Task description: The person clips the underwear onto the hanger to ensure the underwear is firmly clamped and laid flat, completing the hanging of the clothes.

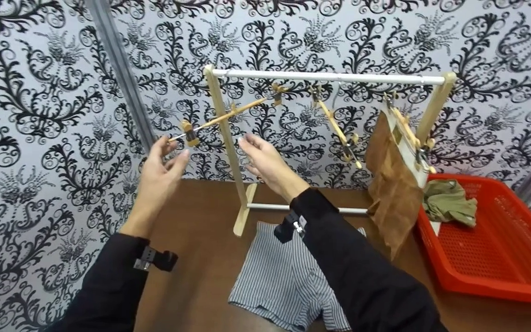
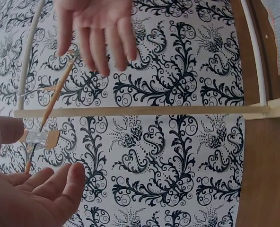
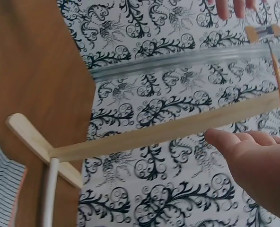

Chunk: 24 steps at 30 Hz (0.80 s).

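Observation:
My left hand (image 1: 157, 173) is raised at the near end of a wooden clip hanger (image 1: 233, 112), its fingertips right at the hanger's tip. In the left wrist view the thumb stands apart from the loosely bent fingers (image 2: 59, 189), beside a wooden clip (image 2: 40, 138) on the hanger. That hanger slants from the rack's white top bar (image 1: 330, 77) toward the left. My right hand (image 1: 268, 161) is held in the air to the right of the rack's left post (image 1: 231, 152), fingers relaxed, holding nothing. Striped shorts (image 1: 284, 272) lie flat on the table below it.
A second clip hanger (image 1: 333, 122) hangs bare mid-rack. On the right, a hanger (image 1: 406, 124) carries a brown garment (image 1: 390, 184). A red basket (image 1: 491, 283) with a crumpled green cloth (image 1: 450, 203) stands on the brown table (image 1: 187, 230), and patterned wall covering rises behind.

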Tool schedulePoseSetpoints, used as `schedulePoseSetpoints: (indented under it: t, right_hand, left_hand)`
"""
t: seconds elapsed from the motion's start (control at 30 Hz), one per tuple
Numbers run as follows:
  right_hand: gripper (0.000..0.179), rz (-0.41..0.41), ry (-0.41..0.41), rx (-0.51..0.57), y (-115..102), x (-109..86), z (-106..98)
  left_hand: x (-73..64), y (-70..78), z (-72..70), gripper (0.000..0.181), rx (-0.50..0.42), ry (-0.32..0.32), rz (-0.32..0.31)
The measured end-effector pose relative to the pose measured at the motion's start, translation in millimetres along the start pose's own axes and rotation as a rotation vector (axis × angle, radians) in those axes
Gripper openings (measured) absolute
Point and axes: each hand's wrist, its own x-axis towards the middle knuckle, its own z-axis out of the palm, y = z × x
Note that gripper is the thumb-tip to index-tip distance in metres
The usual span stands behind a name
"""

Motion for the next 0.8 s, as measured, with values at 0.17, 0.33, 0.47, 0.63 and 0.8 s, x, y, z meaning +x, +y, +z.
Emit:
schedulePoseSetpoints:
  t: [0.17,0.33,0.47,0.63,0.8]
  right_hand:
    - [0.068,0.004,-0.012,0.023,-14.2,2.7,4.1]
    - [0.066,0.019,-0.01,0.086,-19.8,9.0,11.3]
    - [0.066,0.032,-0.003,0.159,-19.1,11.7,16.8]
    - [0.063,0.027,0.001,0.223,-18.3,12.1,22.0]
    - [0.052,0.041,0.015,0.311,-19.6,16.7,21.0]
  left_hand:
    - [1.3,5.0,1.7,0.071,0.015,0.001,0.031]
    - [-0.6,11.5,3.0,0.053,0.045,0.045,0.062]
    - [-3.5,16.8,8.4,0.042,0.035,0.064,0.084]
    - [-5.8,21.1,13.8,0.037,0.032,0.066,0.096]
    - [-8.0,23.6,15.8,0.033,0.035,0.085,0.111]
